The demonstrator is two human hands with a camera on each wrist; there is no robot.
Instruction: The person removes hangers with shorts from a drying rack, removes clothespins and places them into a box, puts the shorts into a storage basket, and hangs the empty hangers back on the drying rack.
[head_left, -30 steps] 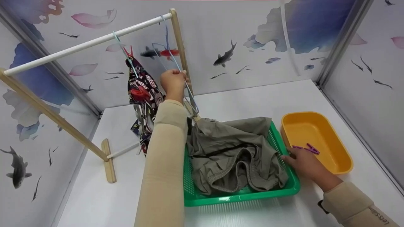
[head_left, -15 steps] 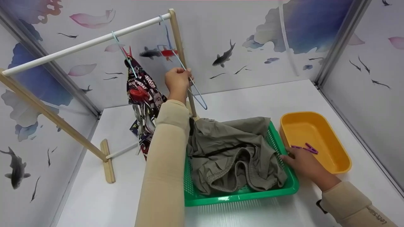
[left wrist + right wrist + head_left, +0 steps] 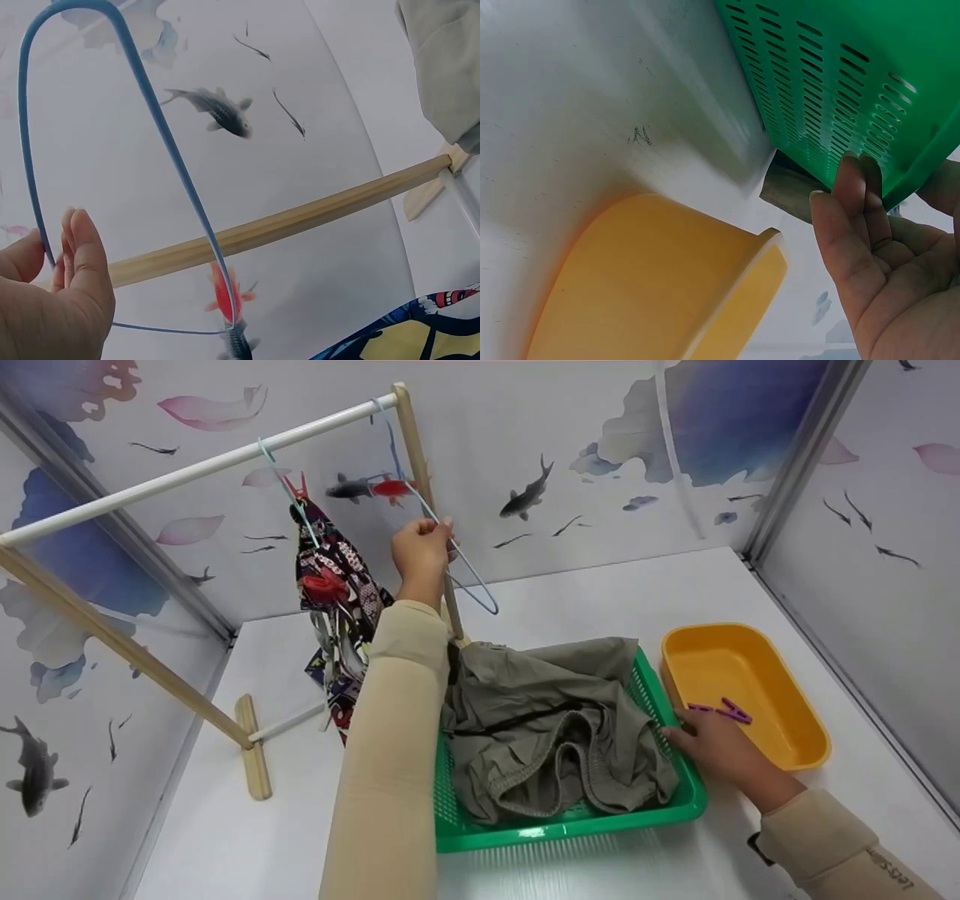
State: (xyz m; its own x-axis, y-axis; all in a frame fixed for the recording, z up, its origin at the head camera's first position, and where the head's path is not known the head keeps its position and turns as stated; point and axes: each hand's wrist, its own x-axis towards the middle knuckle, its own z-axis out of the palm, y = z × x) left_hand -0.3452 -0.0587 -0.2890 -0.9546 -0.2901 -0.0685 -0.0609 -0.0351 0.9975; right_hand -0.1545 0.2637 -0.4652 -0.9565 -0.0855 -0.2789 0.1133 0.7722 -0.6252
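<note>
A blue wire hanger (image 3: 466, 562) hangs by its hook near the right end of the rack's white rail (image 3: 196, 471). My left hand (image 3: 420, 553) pinches its wire between thumb and fingers; in the left wrist view the hanger's loop (image 3: 171, 146) is bare. On the right, my right hand (image 3: 709, 741) grips the rim of the green basket (image 3: 564, 831), thumb over the edge and fingers against the slotted outer wall (image 3: 810, 82). Crumpled grey-green trousers or shorts, judging by the elastic waistband, fill the basket as one garment (image 3: 547, 682).
A patterned cloth (image 3: 330, 562) hangs from a light-green hanger with a red clothespin (image 3: 298, 484), left of my left hand. The yellow tub (image 3: 787, 697) right of the basket holds purple clothespins (image 3: 733, 710). Wooden posts (image 3: 124, 649) support the rack on the white table (image 3: 292, 825).
The blue hanger's lower end has swung to the right and slightly up, and my left hand has shifted a little right with it. My right hand has stayed at the basket.
</note>
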